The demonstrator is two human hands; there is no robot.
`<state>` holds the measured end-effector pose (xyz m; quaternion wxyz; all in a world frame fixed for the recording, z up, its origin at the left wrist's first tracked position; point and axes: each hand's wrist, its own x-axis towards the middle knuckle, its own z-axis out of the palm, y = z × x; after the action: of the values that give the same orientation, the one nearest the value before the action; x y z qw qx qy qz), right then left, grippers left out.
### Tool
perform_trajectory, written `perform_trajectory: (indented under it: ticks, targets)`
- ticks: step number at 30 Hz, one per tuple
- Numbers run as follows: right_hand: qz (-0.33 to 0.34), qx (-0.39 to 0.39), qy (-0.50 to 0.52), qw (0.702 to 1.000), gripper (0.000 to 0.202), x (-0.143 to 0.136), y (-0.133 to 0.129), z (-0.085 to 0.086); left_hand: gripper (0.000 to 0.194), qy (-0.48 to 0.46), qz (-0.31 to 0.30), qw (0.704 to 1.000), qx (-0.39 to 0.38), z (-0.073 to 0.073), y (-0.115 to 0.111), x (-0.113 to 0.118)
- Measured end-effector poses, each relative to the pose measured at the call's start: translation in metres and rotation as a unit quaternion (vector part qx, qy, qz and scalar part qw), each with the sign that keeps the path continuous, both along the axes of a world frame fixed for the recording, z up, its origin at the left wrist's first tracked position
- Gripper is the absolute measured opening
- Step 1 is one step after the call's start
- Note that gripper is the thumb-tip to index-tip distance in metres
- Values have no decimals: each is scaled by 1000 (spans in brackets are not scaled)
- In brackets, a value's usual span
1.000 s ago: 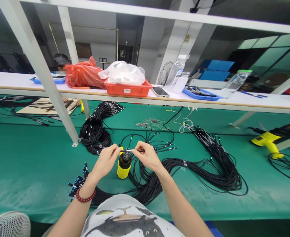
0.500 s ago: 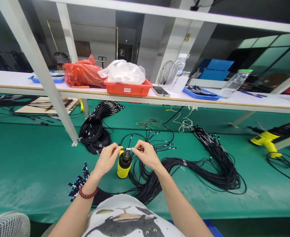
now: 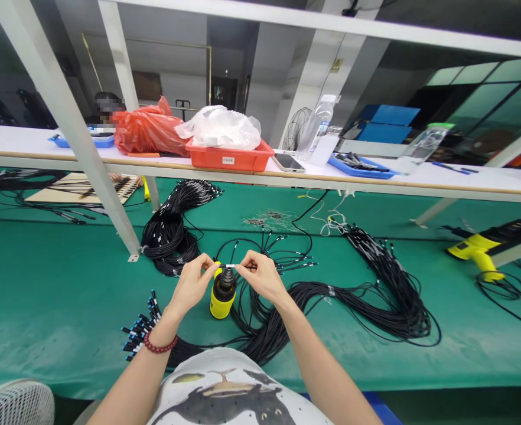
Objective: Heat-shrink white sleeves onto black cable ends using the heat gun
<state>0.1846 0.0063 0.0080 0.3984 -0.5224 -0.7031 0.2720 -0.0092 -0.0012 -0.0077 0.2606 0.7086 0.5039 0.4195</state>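
A thin black cable with a white section [image 3: 230,266] is stretched level between my two hands. My left hand [image 3: 194,280] pinches its left side and my right hand [image 3: 260,275] pinches its right side. Just beneath the white section stands a yellow heat gun [image 3: 222,300], its dark coiled nozzle pointing up. Whether cable and nozzle touch, I cannot tell. Behind my right hand several black cable ends [image 3: 287,260] fan out. A thick bundle of black cables [image 3: 269,339] runs below my hands, with blue-tipped ends [image 3: 139,330] at the left.
More black cable bundles lie at the back left [image 3: 172,230] and right [image 3: 388,295]. Another yellow heat gun [image 3: 477,248] rests at the far right. Above the green bench a white shelf [image 3: 154,167] carries a red tray [image 3: 229,159], bottles and a phone [image 3: 289,163]. A post [image 3: 110,195] stands left.
Hardly anything differs. Both hands keep the cable over the heat gun's nozzle, and the whole view has shifted very slightly.
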Motion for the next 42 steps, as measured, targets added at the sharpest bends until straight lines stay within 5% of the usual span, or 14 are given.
perform_trajectory:
  ticks: [13, 23, 34, 42]
  targets:
    - [21, -5, -41, 999, 15, 8, -4, 10, 13, 1, 12, 1000, 4, 3, -1, 2]
    - [39, 15, -11, 999, 16, 8, -1, 4, 43, 103, -8, 995, -10, 8, 0, 1]
    - [34, 17, -27, 999, 13, 13, -2, 5, 18, 31, -14, 999, 12, 3, 0, 2]
    - [35, 39, -37, 998, 15, 12, -5, 6, 46, 107, -5, 994, -7, 9, -1, 3]
